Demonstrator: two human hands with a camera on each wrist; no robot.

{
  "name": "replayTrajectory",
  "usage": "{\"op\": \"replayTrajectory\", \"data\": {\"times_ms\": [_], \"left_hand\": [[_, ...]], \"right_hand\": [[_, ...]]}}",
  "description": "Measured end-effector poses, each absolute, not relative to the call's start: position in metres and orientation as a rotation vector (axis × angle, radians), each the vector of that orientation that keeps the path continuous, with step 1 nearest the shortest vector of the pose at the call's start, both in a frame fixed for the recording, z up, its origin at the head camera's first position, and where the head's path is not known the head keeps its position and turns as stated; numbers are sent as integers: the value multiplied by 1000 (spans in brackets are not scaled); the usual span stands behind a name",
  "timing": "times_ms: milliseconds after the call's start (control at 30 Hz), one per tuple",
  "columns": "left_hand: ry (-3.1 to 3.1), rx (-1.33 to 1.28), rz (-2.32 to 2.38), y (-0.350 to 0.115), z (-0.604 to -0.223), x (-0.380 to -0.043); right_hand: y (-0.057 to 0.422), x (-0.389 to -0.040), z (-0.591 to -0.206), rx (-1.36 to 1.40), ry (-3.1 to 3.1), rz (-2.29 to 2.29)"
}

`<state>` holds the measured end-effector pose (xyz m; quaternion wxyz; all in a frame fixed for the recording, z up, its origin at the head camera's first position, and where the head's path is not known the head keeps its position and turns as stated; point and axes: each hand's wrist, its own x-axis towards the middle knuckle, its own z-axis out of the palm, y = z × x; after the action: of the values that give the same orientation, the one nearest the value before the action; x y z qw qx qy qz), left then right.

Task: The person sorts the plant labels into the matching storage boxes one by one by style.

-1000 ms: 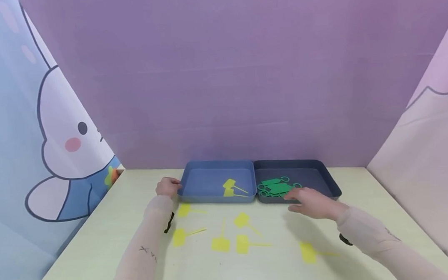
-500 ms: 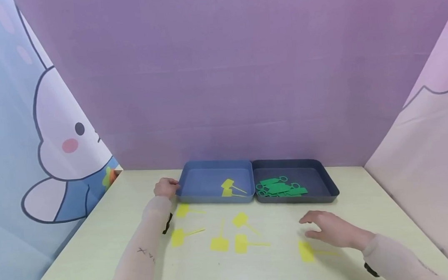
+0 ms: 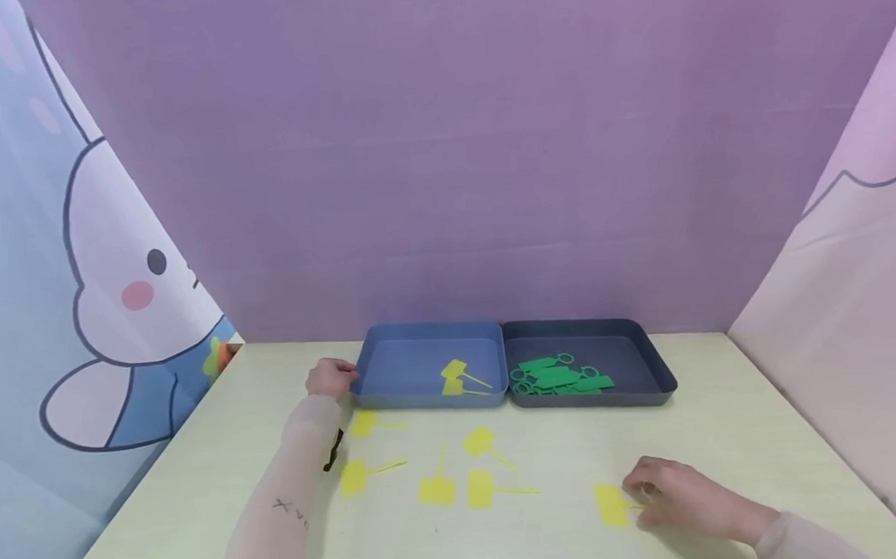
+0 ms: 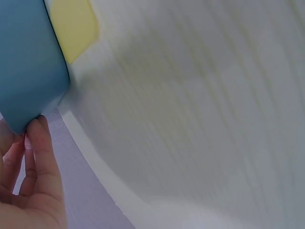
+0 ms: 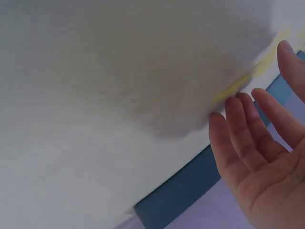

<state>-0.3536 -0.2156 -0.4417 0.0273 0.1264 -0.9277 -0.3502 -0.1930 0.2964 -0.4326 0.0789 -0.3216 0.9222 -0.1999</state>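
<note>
At the left end of the blue tray [image 3: 402, 361], my left hand [image 3: 330, 378] pinches the tray's edge between thumb and fingers; the left wrist view shows the fingertips at its rim [image 4: 33, 107]. My right hand [image 3: 683, 498] is low over the table at the front right, thumb and fingers apart. Its fingertips are at the thin tail of a yellow flag-shaped tag [image 3: 611, 506]. In the right wrist view the yellow tail [image 5: 233, 89] lies just past the fingertips. Two yellow tags [image 3: 454, 369] lie in the blue tray.
A dark grey tray [image 3: 635, 363] stands against the blue one, holding several green tags [image 3: 557, 377] with rings. Several more yellow tags [image 3: 480, 488] are spread over the table in front of the trays. A purple cloth [image 3: 444, 188] hangs behind.
My right hand has moved from above the green tags in the dark tray, toward me and to the right, down to the yellow tag. The left hand has stayed at the blue tray.
</note>
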Motion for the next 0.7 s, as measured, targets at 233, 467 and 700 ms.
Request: {"op": "replayTrajectory", "data": {"times_ms": [233, 467, 700], "left_hand": [[-2867, 389, -1069, -216, -441, -352], [-2862, 395, -1066, -215, -443, -353], [-2851, 383, -1076, -217, -443, -353]], "right_hand": [[299, -191, -443, -962, 2790, -696], [304, -193, -455, -1172, 2820, -883], [304, -196, -462, -1302, 2867, -938]]}}
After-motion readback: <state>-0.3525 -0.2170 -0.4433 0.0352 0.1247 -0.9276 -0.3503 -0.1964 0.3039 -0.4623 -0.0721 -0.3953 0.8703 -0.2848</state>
